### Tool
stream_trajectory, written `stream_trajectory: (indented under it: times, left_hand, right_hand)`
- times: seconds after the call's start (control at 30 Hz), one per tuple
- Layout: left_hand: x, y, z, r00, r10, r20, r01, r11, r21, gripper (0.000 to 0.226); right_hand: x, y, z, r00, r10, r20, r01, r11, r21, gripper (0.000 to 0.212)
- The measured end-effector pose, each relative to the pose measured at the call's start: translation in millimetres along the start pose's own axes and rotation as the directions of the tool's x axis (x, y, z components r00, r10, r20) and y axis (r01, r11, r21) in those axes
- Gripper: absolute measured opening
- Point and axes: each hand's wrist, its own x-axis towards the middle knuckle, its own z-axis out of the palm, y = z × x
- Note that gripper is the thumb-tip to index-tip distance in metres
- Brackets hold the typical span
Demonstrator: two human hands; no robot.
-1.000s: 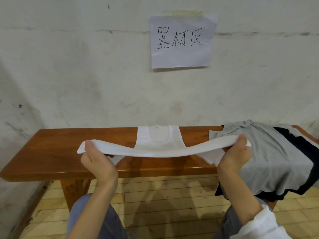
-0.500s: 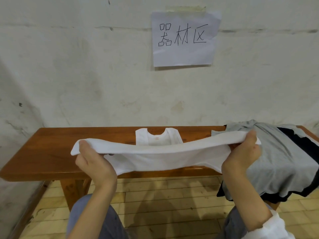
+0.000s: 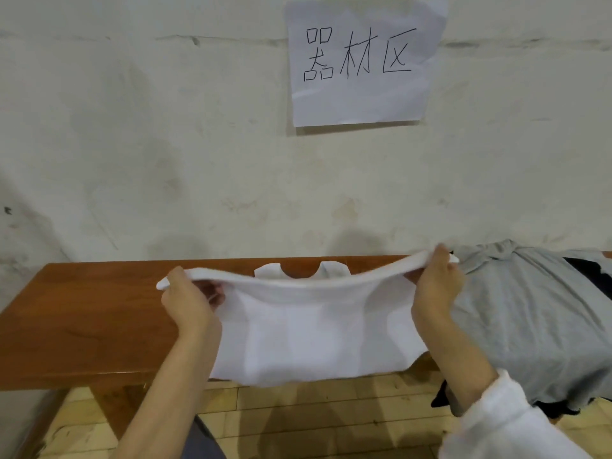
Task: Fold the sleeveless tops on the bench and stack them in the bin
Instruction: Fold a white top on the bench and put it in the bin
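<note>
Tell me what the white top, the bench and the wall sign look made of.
White top: soft matte knit, probably cotton; it sags limply and looks slightly see-through.
Bench: reddish-brown wood with a smooth, slightly glossy finish; grain streaks show.
Wall sign: thin white paper, creased, with hand-drawn black characters.

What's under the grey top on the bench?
A black garment shows under the grey top at its right edge and below its front hem. Anything else beneath, and the bench there, is covered.
</note>
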Motion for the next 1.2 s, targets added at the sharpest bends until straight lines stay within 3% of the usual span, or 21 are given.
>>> stream_trajectory:
  times: [0.07, 0.13, 0.17, 0.23, 0.27, 0.33, 0.4, 0.43, 0.47, 0.53, 0.73, 0.87, 0.93, 1.0, 1.07, 1.13, 1.2]
  left_hand:
    - [30.7, -4.3, 19.6, 0.994, -0.098, 0.047, 0.101, 0.992, -0.079, 0.038]
    - [54.4, -20.1, 34.4, 0.988, -0.123, 0.097, 0.131, 0.988, -0.085, 0.042]
    - [61.4, -32.5, 39.1, 0.989, -0.095, 0.117, 0.099, 0.995, -0.032, 0.036]
    - [66.4, -65.0, 42.6, 0.978, 0.063, 0.199, -0.106, 0.971, 0.214, 0.021]
    - [66.1, -82.3, 40.4, 0.941, 0.161, 0.297, -0.269, 0.888, 0.372, 0.02]
    - [66.0, -111.0, 32.5, 0.769, 0.309, 0.56, -0.625, 0.549, 0.555, 0.03]
    - [68.1, -127.2, 24.5, 0.553, 0.226, 0.802, -0.833, 0.136, 0.537, 0.055]
    - [71.0, -132.4, 22.0, 0.496, 0.125, 0.859, -0.864, -0.026, 0.503, 0.069]
    - [73.3, -136.1, 19.7, 0.483, 0.035, 0.875, -0.865, -0.138, 0.483, 0.078]
    - [74.5, -139.3, 18.7, 0.51, -0.032, 0.859, -0.838, -0.245, 0.488, 0.085]
    - [63.8, -141.0, 17.9, 0.58, -0.059, 0.813, -0.789, -0.289, 0.542, 0.1]
    - [37.7, -141.4, 9.3, 0.683, -0.038, 0.73, -0.713, -0.255, 0.654, 0.083]
    - [22.0, -143.9, 2.8, 0.728, -0.03, 0.685, -0.669, -0.251, 0.7, 0.069]
    - [10.8, -146.3, -2.0, 0.73, -0.006, 0.683, -0.66, -0.263, 0.703, 0.063]
    - [8.0, -144.1, -1.6, 0.707, 0.067, 0.704, -0.671, -0.252, 0.698, 0.055]
    - [17.0, -139.4, 7.5, 0.627, 0.163, 0.761, -0.723, -0.241, 0.647, 0.041]
    - [32.2, -136.6, 18.6, 0.539, 0.089, 0.838, -0.793, -0.28, 0.54, 0.044]
  right_hand:
    - [22.5, 8.4, 27.5, 0.994, 0.087, 0.071, -0.091, 0.994, 0.053, 0.035]
    - [39.0, 28.1, 46.2, 0.982, 0.125, 0.143, -0.119, 0.992, -0.049, 0.039]
    - [40.9, 40.9, 50.8, 0.978, 0.1, 0.182, -0.076, 0.988, -0.136, 0.037]
    - [34.9, 75.6, 51.9, 0.946, 0.043, 0.322, 0.068, 0.943, -0.327, 0.036]
    - [25.4, 91.0, 48.5, 0.922, 0.034, 0.385, 0.156, 0.879, -0.45, 0.045]
    - [7.2, 118.2, 39.0, 0.866, 0.035, 0.499, 0.363, 0.643, -0.675, 0.063]
    - [-6.0, 134.9, 30.6, 0.8, 0.045, 0.598, 0.552, 0.331, -0.765, 0.068]
    - [-7.2, 141.6, 27.4, 0.778, 0.046, 0.627, 0.607, 0.2, -0.769, 0.069]
    - [-9.1, 145.5, 24.0, 0.759, 0.041, 0.649, 0.643, 0.101, -0.759, 0.07]
    - [-7.6, 148.5, 20.2, 0.747, 0.046, 0.663, 0.664, 0.007, -0.748, 0.071]
    - [-7.1, 147.4, 21.3, 0.728, 0.089, 0.68, 0.686, -0.079, -0.724, 0.089]
    - [17.1, 134.6, 18.1, 0.612, 0.183, 0.769, 0.788, -0.065, -0.612, 0.096]
    - [35.1, 122.0, 16.8, 0.541, 0.262, 0.799, 0.832, -0.026, -0.554, 0.087]
    - [44.1, 111.6, 18.5, 0.513, 0.337, 0.789, 0.843, -0.023, -0.538, 0.07]
    - [34.5, 106.6, 21.9, 0.564, 0.341, 0.752, 0.806, -0.032, -0.591, 0.064]
    - [5.1, 111.1, 24.9, 0.682, 0.241, 0.691, 0.709, 0.015, -0.705, 0.064]
    - [-28.5, 120.7, 24.8, 0.812, 0.146, 0.566, 0.552, 0.124, -0.824, 0.065]
